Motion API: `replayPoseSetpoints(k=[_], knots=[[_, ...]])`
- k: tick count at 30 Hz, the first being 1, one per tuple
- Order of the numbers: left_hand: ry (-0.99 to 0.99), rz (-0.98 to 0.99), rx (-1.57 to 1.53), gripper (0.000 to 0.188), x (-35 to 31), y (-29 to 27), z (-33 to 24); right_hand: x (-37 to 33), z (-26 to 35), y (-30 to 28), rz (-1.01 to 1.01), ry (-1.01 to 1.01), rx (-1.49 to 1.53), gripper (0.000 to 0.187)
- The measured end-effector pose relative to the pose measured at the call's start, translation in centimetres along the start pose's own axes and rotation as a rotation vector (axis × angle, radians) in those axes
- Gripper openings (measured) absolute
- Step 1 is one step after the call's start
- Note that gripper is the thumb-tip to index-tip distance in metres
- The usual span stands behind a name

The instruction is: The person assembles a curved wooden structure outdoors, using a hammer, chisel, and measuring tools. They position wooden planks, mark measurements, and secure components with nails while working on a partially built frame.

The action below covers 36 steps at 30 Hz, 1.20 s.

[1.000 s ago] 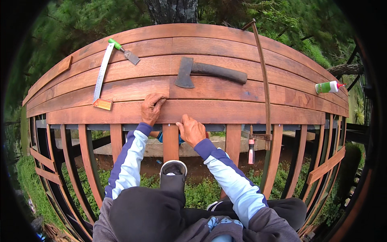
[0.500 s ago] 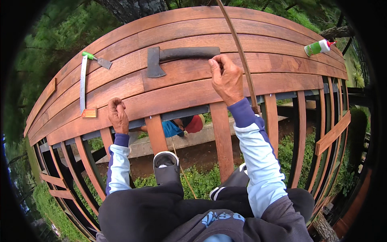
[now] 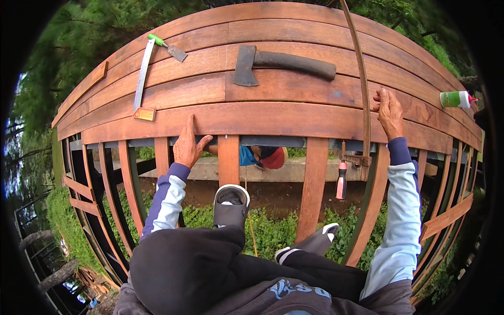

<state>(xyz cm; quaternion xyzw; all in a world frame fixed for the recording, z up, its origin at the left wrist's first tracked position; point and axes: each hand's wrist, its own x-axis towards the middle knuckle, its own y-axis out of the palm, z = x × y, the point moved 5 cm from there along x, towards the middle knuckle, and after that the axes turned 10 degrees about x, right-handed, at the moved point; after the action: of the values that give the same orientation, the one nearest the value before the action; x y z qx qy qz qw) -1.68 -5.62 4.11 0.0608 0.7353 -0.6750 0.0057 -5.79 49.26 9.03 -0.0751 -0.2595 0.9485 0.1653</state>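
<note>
My left hand (image 3: pixel 190 146) rests at the front edge of the nearest deck board (image 3: pixel 262 119), its index finger stretched onto the wood and its thumb apart. My right hand (image 3: pixel 389 113) is over the same board, just right of a long bar clamp (image 3: pixel 363 79). Its fingers are curled together; whatever they may hold cannot be made out. The clamp's pink and black handle (image 3: pixel 341 179) hangs below the board edge. Farther back an axe (image 3: pixel 286 62) lies flat, its dark head to the left.
A try square (image 3: pixel 143 79) and a green-handled scraper (image 3: pixel 172 49) lie at the left, a glue bottle (image 3: pixel 455 99) at the far right. Open gaps separate the joists (image 3: pixel 314 184) under my feet. Below, a person in a red cap (image 3: pixel 274 158) is partly visible.
The view has shifted, so the deck appears farther right. My left hand has opened, its index finger extended on the board. My right hand has passed from left to right of the clamp bar.
</note>
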Motion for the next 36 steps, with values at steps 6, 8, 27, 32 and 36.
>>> replayPoseSetpoints(k=[6, 8, 27, 32, 36], knots=[[-0.04, 0.224, 0.11, 0.094, 1.6, -0.4, -0.3, -6.6, -3.6, -3.3, 0.304, -0.006, -0.367, 0.034], [-0.011, 0.282, 0.24, 0.091, 1.6, -0.4, -0.3, -10.4, -1.4, -4.5, 0.423, -0.125, -0.512, 0.026], [0.069, 0.26, 0.178, 0.094, 1.8, -0.6, -0.2, -10.7, 8.8, 23.4, 0.802, -0.275, -0.883, 0.042], [-0.185, 0.368, 0.074, 0.092, 1.2, -2.5, -1.6, -10.8, 7.5, 23.4, 0.82, -0.177, -0.836, 0.044], [-0.374, 0.351, -0.244, 0.068, -7.7, -6.9, -4.6, -10.2, 7.3, 23.2, 0.828, -0.081, -0.777, 0.04]])
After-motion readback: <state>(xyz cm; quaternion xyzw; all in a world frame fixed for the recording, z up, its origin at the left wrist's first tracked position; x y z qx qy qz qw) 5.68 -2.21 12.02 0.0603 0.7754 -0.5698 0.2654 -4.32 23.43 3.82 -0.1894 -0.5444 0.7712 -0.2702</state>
